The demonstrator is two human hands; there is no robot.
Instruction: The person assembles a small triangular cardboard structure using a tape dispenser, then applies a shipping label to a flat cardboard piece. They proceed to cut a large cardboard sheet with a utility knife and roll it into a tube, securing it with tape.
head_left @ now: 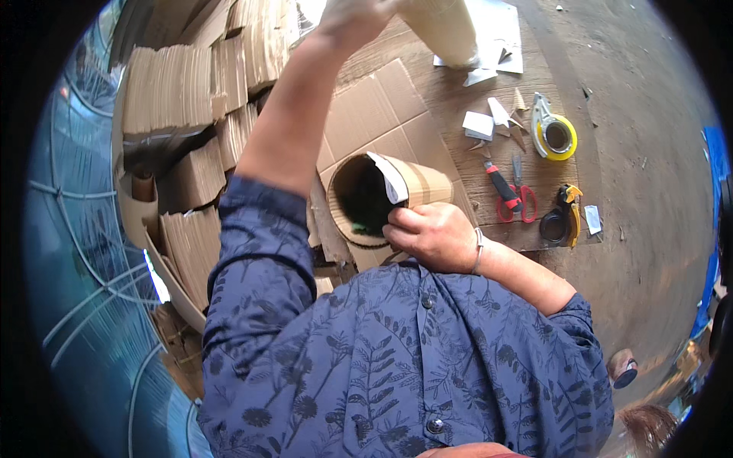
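A rolled cardboard tube [426, 182] lies before my chest, its dark round opening facing me. Inside it is something dark with a bit of green, too dim to make out. A folded white paper [389, 177] sticks out over the tube's rim. My right hand [437, 238] is closed on the rim just below that paper, thumb and fingers pinched together. My left hand [355, 21] stretches to the far edge of the view, beside a cream-coloured cylinder [441, 32] that looks wrapped in plastic. Its fingers are blurred and partly cut off. Under the tube lies a flat cardboard sheet [372, 114].
Bundled cardboard stacks [169, 90] fill the left side. On the wooden table's right part lie a yellow tape dispenser [555, 136], red-handled scissors [527, 200], a red-and-black cutter [502, 185], a second dispenser with dark tape [561, 220] and paper scraps [479, 124].
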